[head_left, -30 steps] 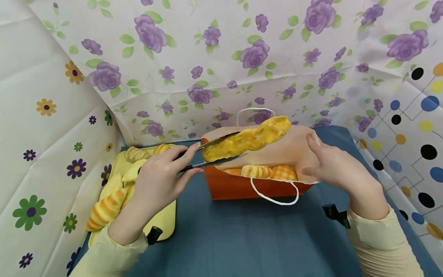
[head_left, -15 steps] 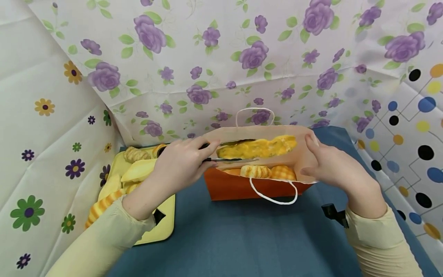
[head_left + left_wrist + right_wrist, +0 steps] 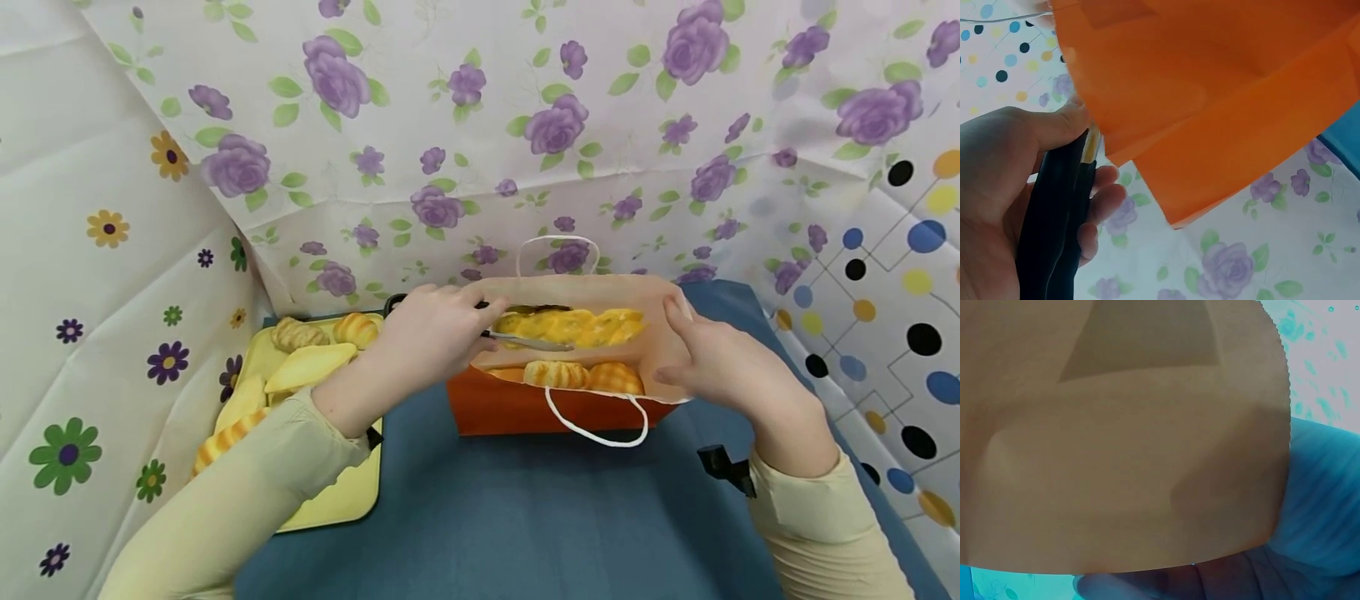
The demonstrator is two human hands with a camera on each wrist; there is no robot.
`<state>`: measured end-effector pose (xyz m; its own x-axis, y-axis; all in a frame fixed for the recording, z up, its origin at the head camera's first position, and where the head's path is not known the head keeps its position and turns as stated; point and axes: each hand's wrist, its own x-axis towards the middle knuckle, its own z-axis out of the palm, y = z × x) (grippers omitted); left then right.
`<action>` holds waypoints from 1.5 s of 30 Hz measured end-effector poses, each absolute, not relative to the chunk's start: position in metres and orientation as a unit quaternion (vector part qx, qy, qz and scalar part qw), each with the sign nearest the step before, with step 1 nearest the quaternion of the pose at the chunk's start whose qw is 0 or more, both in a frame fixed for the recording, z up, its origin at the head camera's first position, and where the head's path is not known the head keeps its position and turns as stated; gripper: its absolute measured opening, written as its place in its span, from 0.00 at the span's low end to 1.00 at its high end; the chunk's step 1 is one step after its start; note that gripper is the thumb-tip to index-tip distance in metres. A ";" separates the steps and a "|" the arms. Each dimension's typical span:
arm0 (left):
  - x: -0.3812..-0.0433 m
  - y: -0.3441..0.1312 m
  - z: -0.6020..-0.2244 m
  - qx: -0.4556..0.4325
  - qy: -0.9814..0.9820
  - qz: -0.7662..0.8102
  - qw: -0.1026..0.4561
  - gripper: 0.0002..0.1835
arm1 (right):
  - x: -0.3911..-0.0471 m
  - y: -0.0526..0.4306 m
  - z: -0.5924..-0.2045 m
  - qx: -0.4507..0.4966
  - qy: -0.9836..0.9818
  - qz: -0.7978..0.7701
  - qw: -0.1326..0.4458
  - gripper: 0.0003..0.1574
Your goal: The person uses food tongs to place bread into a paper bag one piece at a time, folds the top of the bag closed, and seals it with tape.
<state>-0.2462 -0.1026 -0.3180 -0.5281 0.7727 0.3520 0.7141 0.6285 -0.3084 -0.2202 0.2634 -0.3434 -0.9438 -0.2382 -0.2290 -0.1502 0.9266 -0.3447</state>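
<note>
1. Left hand [image 3: 435, 340] grips tongs [image 3: 534, 342]; yellow loaf [image 3: 588, 326] between their arms, in mouth of bag [image 3: 504, 408].
2. Right hand [image 3: 723, 360] holds bag's right rim.
3. Bag orange, white handles [image 3: 611, 444], on blue cloth [image 3: 540, 517]; buns [image 3: 557, 374] inside.
4. Yellow tray [image 3: 352, 497] to the left; breads [image 3: 311, 367] on it.

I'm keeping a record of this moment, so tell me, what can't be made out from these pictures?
Head view: the lower parts of the bread rolls, hidden by the near wall of the orange paper bag.
Head view: part of the yellow tray and striped roll, hidden by the left sleeve.
Left wrist view: the far end of the tongs, behind the bag.
Right wrist view: most of the right hand, behind paper.
</note>
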 end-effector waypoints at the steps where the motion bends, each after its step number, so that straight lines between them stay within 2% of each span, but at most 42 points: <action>1: -0.248 -0.100 -0.319 -0.425 -0.873 0.074 0.227 0.25 | -0.220 0.264 -0.344 -0.098 0.972 -0.163 0.135 0.70; 12: -0.254 -0.073 -0.324 -0.404 -0.897 0.140 0.110 0.24 | -0.220 0.263 -0.345 -0.105 0.973 -0.161 0.127 0.69; 16: -0.255 -0.064 -0.322 -0.412 -0.894 0.145 0.101 0.20 | -0.220 0.264 -0.346 -0.111 0.973 -0.160 0.124 0.69; 24: -0.258 -0.050 -0.320 -0.416 -0.886 0.159 0.126 0.18 | -0.220 0.264 -0.347 -0.114 0.973 -0.159 0.121 0.69; 31: -0.262 -0.032 -0.324 -0.398 -0.901 0.166 0.052 0.17 | -0.220 0.265 -0.348 -0.117 0.973 -0.161 0.118 0.68; 37: -0.266 -0.023 -0.333 -0.383 -0.908 0.168 0.011 0.14 | -0.220 0.265 -0.347 -0.117 0.973 -0.161 0.120 0.69; 45: -0.274 -0.014 -0.341 -0.350 -0.927 0.127 -0.037 0.17 | -0.218 0.263 -0.345 -0.119 0.971 -0.165 0.123 0.69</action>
<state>-0.2740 -0.0144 -0.3409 -0.7522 0.6397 -0.1579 0.6586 0.7228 -0.2093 -0.2185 0.2632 -0.3453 -0.9413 -0.2718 -0.2002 -0.1906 0.9173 -0.3495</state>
